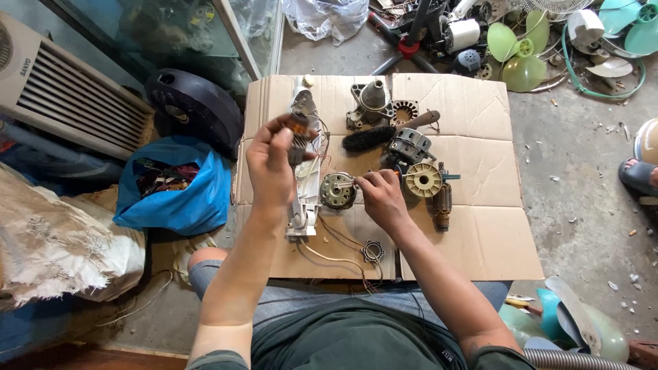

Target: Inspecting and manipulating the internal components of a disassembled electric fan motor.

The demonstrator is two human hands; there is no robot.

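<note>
My left hand (272, 164) is raised over the cardboard sheet (473, 233) and grips a small dark part with an orange band (299, 130). Thin wires run from it down to a long white housing (303, 205) lying under the hand. My right hand (382, 197) rests lower, its fingers pinching a thin tool or shaft at a round metal motor part (338, 190). Just right of that hand lie a cream round disc (423, 179) and a copper-wound rotor (442, 205).
On the cardboard also lie a black brush (370, 138), grey metal motor casings (370, 103) and a small ring (372, 251). A blue bag (175, 185) and a black fan cover (195, 106) sit left. Green fan blades (521, 51) and clutter lie beyond. Another person's sandalled foot (639, 175) is at right.
</note>
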